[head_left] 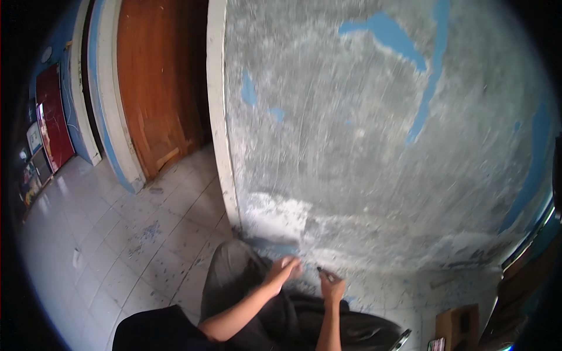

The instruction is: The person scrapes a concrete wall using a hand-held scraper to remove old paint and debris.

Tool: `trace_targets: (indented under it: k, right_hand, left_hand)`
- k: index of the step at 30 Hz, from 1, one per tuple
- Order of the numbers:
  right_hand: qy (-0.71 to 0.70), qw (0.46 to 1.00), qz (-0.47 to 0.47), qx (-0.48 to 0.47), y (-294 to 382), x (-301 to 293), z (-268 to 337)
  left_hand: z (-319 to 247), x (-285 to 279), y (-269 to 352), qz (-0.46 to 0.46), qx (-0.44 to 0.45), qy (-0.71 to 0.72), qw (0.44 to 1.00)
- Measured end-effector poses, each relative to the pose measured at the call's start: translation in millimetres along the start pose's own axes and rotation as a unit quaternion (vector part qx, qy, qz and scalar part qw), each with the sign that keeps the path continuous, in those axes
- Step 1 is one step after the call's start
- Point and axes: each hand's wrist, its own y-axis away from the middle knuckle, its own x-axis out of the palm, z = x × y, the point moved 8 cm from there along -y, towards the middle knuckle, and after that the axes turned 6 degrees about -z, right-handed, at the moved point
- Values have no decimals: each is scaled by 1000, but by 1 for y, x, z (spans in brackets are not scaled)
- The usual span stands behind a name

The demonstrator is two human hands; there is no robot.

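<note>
My left hand [284, 273] is raised above my lap near the foot of the wall, its fingers blurred and curled; whether it holds anything cannot be told. Just right of it, my right hand [332, 285] is closed on a small dark tool [320, 270], whose tip points up and left. The two hands are apart. Before me stands a grey plaster wall [333, 166] with strips and patches of blue paint [395, 37]. Blue paint flakes [309, 287] lie on the tiled floor below it.
At the lower right are a cardboard box [459, 327] and a metallic object [401, 340] by my leg. A white door frame [219, 109] edges the wall, with a brown wooden door [149, 87] to its left. More flakes [147, 237] lie on the floor tiles [109, 272].
</note>
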Motion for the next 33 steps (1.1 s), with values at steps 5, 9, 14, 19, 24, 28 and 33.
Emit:
trace_targets:
  k: [5,9,14,19,24,28,33]
  right_hand:
    - [6,999,31,23,-6,16,16]
    - [6,998,46,52,-5,36,8]
    - [18,996,67,61,-9,38,6]
    - [101,991,50,71,-16,57,11]
    - [26,990,100,94,-26,47,-8]
    - [2,984,129,125,-25,38,-6]
    - [8,987,113,115,-31,56,-3]
  left_hand:
    - [-67,7,-56,63,112,-59,990]
    - [-87,18,-86,146,244,-114,952]
    - [-71,-6,-97,41,126,-13,991]
    - [-72,-16,-95,-28,121,56,991]
    - [-79,-14,-95,-47,156,55,985]
    - [-77,-13,-96,-36,166,58,984]
    - [-72,-10,-98,-46,132,81,987]
